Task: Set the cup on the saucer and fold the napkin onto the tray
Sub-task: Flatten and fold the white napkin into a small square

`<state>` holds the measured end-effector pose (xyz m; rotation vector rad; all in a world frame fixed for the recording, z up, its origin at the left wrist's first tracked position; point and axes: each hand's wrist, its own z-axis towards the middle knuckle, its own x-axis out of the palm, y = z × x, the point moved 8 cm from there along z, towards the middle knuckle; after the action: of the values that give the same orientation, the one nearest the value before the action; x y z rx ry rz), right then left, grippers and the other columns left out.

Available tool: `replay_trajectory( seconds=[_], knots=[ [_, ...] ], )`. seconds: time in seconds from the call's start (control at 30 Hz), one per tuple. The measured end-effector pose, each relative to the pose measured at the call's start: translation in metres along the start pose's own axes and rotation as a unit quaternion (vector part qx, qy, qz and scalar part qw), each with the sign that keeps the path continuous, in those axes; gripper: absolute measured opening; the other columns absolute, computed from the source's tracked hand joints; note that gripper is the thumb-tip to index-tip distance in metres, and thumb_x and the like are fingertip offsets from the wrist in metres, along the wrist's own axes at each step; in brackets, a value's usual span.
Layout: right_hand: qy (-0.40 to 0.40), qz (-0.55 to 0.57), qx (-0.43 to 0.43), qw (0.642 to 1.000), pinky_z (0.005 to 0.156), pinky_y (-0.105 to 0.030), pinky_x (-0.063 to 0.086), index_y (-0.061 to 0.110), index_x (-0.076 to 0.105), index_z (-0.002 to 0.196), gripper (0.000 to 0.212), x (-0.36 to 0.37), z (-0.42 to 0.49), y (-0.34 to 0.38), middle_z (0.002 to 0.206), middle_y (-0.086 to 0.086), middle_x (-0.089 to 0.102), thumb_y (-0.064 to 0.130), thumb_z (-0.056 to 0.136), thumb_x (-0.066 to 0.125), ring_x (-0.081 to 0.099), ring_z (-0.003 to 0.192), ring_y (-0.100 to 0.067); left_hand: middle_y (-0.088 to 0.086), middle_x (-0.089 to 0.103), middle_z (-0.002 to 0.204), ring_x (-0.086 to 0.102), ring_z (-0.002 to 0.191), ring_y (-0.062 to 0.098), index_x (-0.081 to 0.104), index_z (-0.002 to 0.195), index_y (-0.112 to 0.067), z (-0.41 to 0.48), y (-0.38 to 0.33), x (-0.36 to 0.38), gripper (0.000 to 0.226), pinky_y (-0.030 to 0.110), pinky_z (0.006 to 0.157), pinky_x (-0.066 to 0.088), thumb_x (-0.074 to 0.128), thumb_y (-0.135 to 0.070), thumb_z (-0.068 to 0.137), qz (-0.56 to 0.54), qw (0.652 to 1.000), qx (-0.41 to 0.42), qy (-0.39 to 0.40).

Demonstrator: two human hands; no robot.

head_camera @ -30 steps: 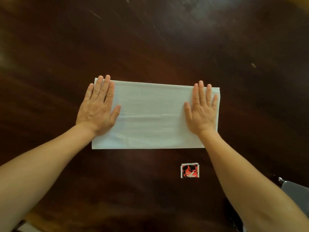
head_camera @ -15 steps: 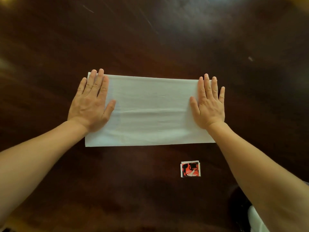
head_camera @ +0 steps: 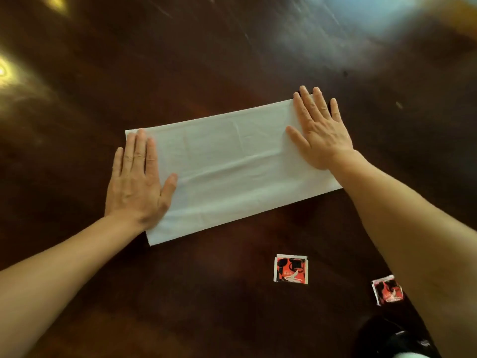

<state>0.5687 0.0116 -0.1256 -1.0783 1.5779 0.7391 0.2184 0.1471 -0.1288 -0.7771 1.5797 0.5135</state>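
The napkin lies as a folded strip between the flat, pressing left hand and right hand, neither gripping it; further folds, tray, cup and saucer remain, unseen

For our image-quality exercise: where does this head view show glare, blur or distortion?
Head view: yellow glare on the table upper left, smeared bluish reflection upper right; its far part blurred; napkin, left hand and right hand sharp; forearms stretched toward the edges.
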Motion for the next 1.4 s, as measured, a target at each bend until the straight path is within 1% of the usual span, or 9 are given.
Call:
replay_trajectory(
  seconds=[0.13, 0.27, 0.33, 0.4, 0.5, 0.7, 0.9, 1.13, 1.4],
  knots=[
    [0.036, -0.027, -0.024, 0.999, 0.124, -0.053, -0.007, 0.025, -0.011, 0.159, 0.074, -0.012, 0.020, 0.005, 0.168, 0.005, -0.013, 0.066, 0.098, 0.001, -0.014, 0.154, -0.022, 0.018, -0.008, 0.168, -0.013, 0.155, 0.026, -0.006, 0.158, -0.001, -0.031, -0.007, 0.008, 0.085, 0.045, 0.126, -0.003, 0.015, -0.058, 0.099, 0.005, 0.999, -0.049, 0.015],
    [0.005, 0.113, 0.124, 0.986, 0.124, -0.056, -0.003, 0.019, -0.006, 0.160, 0.072, -0.027, -0.014, 0.031, 0.169, -0.004, -0.001, 0.056, 0.103, 0.019, -0.006, 0.155, -0.029, 0.017, -0.010, 0.168, -0.014, 0.155, 0.028, -0.007, 0.158, -0.001, -0.032, -0.012, -0.001, 0.089, 0.049, 0.125, -0.001, 0.020, -0.062, 0.099, 0.022, 0.994, -0.062, 0.087],
    [-0.046, 0.250, 0.200, 0.946, 0.124, -0.053, 0.004, 0.012, 0.006, 0.160, 0.071, -0.026, -0.061, 0.063, 0.168, -0.007, 0.012, 0.047, 0.104, 0.033, 0.004, 0.155, -0.031, 0.021, 0.014, 0.163, 0.012, 0.151, 0.038, 0.017, 0.154, 0.001, -0.024, -0.015, -0.018, 0.086, 0.054, 0.121, 0.013, 0.034, -0.061, 0.097, 0.048, 0.992, -0.055, 0.103],
    [-0.090, 0.308, 0.233, 0.918, 0.121, -0.052, 0.018, 0.008, 0.025, 0.155, 0.067, -0.025, -0.111, 0.096, 0.160, -0.010, 0.032, 0.041, 0.101, 0.047, 0.023, 0.150, -0.033, 0.024, 0.045, 0.135, 0.042, 0.122, 0.044, 0.047, 0.129, -0.001, -0.007, -0.018, -0.041, 0.063, 0.057, 0.104, 0.036, 0.054, -0.052, 0.093, 0.062, 0.996, -0.020, 0.065],
    [-0.129, 0.345, 0.299, 0.880, 0.108, -0.050, 0.036, 0.010, 0.043, 0.146, 0.061, -0.017, -0.162, 0.121, 0.142, -0.011, 0.049, 0.037, 0.094, 0.062, 0.042, 0.130, -0.033, 0.018, 0.055, 0.112, 0.053, 0.097, 0.038, 0.057, 0.115, -0.008, 0.024, -0.032, -0.060, 0.042, 0.051, 0.083, 0.045, 0.062, -0.043, 0.091, 0.112, 0.989, 0.065, 0.067],
    [-0.088, 0.429, 0.343, 0.831, 0.097, -0.038, 0.046, 0.016, 0.044, 0.147, 0.060, 0.007, -0.191, 0.128, 0.135, -0.010, 0.046, 0.038, 0.095, 0.063, 0.043, 0.116, -0.027, 0.011, 0.049, 0.138, 0.048, 0.116, 0.033, 0.050, 0.143, -0.022, 0.058, -0.088, -0.068, 0.050, 0.049, 0.094, 0.050, 0.064, -0.028, 0.096, 0.063, 0.969, 0.202, 0.131],
    [-0.096, 0.490, 0.404, 0.766, 0.087, -0.036, 0.050, 0.023, 0.053, 0.143, 0.057, 0.022, -0.193, 0.131, 0.119, -0.002, 0.044, 0.039, 0.091, 0.070, 0.043, 0.110, -0.020, 0.009, 0.045, 0.146, 0.051, 0.125, 0.031, 0.051, 0.145, -0.031, 0.097, -0.125, -0.062, 0.054, 0.044, 0.103, 0.047, 0.068, -0.018, 0.094, 0.066, 0.945, 0.280, 0.154],
    [-0.165, 0.475, 0.512, 0.696, 0.085, -0.038, 0.049, 0.029, 0.069, 0.126, 0.050, 0.030, -0.197, 0.136, 0.104, 0.001, 0.050, 0.039, 0.079, 0.082, 0.045, 0.101, -0.019, 0.000, 0.052, 0.116, 0.053, 0.069, 0.011, 0.065, 0.134, -0.028, 0.134, -0.117, -0.059, 0.052, 0.033, 0.077, 0.050, 0.079, -0.021, 0.085, -0.013, 0.920, 0.355, 0.167],
    [-0.190, 0.471, 0.564, 0.651, 0.080, -0.034, 0.047, 0.028, 0.078, 0.111, 0.033, 0.033, -0.195, 0.132, 0.090, 0.006, 0.048, 0.034, 0.079, 0.083, 0.044, 0.094, -0.016, 0.009, 0.059, 0.078, 0.050, 0.058, 0.020, 0.072, 0.122, -0.028, 0.166, -0.111, -0.055, 0.040, 0.043, 0.067, 0.059, 0.081, -0.023, 0.084, -0.100, 0.913, 0.331, 0.215]
  ],
)
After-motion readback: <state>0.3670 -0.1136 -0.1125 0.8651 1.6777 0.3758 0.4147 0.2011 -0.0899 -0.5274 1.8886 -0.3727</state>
